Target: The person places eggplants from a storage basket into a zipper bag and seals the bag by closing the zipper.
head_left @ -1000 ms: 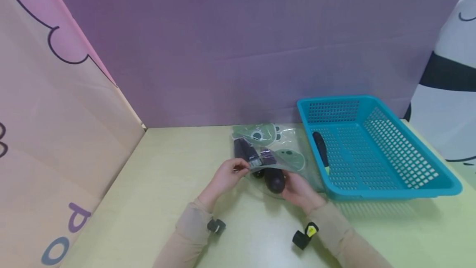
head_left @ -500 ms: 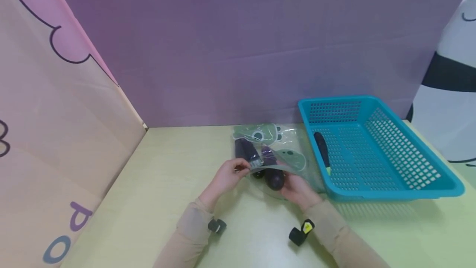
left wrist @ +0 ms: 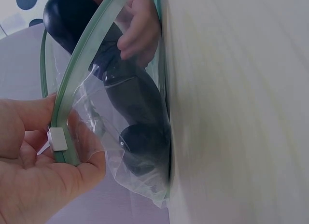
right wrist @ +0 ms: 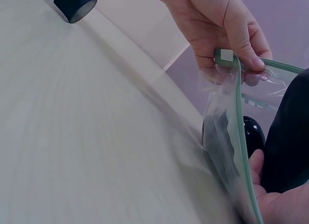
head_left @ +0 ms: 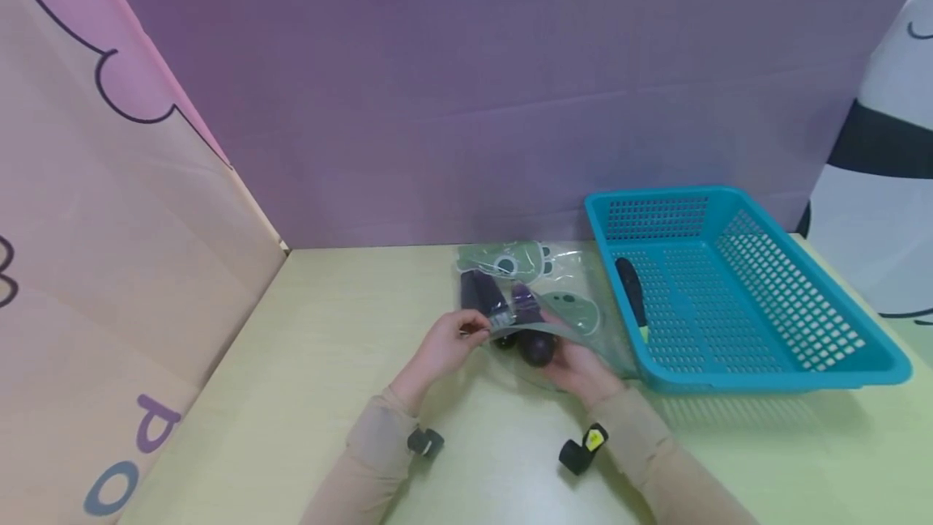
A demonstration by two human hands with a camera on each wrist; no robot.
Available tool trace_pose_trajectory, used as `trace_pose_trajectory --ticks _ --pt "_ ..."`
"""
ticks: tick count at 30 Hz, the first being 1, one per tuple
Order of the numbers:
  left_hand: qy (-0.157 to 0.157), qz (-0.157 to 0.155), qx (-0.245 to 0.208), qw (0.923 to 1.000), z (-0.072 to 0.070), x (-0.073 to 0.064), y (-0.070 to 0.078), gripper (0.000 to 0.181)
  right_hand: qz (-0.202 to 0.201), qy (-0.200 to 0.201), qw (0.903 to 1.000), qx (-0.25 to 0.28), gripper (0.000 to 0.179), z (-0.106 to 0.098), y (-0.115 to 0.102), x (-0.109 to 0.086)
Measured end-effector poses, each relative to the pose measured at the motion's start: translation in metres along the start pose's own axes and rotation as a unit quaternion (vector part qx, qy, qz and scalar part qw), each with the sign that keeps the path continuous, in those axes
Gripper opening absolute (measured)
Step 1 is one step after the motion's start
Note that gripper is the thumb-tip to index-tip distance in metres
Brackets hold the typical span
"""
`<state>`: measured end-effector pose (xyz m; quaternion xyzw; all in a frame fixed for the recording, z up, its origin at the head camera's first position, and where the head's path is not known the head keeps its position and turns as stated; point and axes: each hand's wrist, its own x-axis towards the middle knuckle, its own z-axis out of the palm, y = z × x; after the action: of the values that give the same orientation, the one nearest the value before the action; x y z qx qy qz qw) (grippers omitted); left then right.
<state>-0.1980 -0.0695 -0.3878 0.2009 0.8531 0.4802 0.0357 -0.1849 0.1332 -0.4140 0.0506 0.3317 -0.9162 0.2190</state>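
Dark purple and glossy, the eggplant [head_left: 537, 349] in the right hand [head_left: 579, 367] sits near the centre of the head view, its narrow end inside a clear plastic bag [head_left: 592, 266] and its blunt round end at the bag's mouth, pointing to the bottom of the frame. Its long axis runs nearly up and down the frame, the narrow end leaning slightly to the upper left.

The right hand's fingers are curled round the eggplant from the right and below, partly covered by the bag's edge. The left hand [head_left: 447, 343] pinches the left corner of the mouth, thumb and fingers clamped on the rim.

Two other eggplants [head_left: 487, 296] lie in the bag just left of the held one, slanting from upper left to lower right. The upper lip of the mouth crosses over the held eggplant. Right of the bag stands a blue basket [head_left: 765, 381] with a black tool [head_left: 631, 290] along its left wall; whether basket and bag touch, I cannot tell.

The left wrist view shows a white slider [left wrist: 58, 139] on the green seal between the left hand's fingers, and the right hand's fingertips through the plastic. The right wrist view looks into the mouth, with a shiny rounded end deeper inside, left of the held eggplant.
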Motion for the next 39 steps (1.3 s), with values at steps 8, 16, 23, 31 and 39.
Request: trace_pose_trajectory --ticks 8,16,23,31,39 --pt "0.0 0.0 0.001 1.0 0.0 0.0 0.001 0.007 0.021 0.053 0.9982 0.016 0.03 0.003 -0.001 0.002" --pt "-0.003 0.002 -0.003 1.0 -0.001 -0.001 0.003 0.008 0.019 0.114 0.9931 0.017 0.026 0.007 -0.002 0.006" --pt "-0.007 0.019 0.004 0.9998 -0.002 -0.002 0.0 0.008 0.011 0.157 0.9875 -0.012 0.031 0.01 -0.002 0.01" --pt "-0.01 0.018 0.002 0.9998 -0.001 -0.001 -0.003 0.008 0.0 0.183 0.9809 -0.066 0.031 0.014 -0.002 0.015" --pt "-0.003 0.03 0.007 0.9995 0.0 0.0 -0.004 0.008 -0.012 0.175 0.9814 -0.079 0.058 0.018 -0.003 0.021"
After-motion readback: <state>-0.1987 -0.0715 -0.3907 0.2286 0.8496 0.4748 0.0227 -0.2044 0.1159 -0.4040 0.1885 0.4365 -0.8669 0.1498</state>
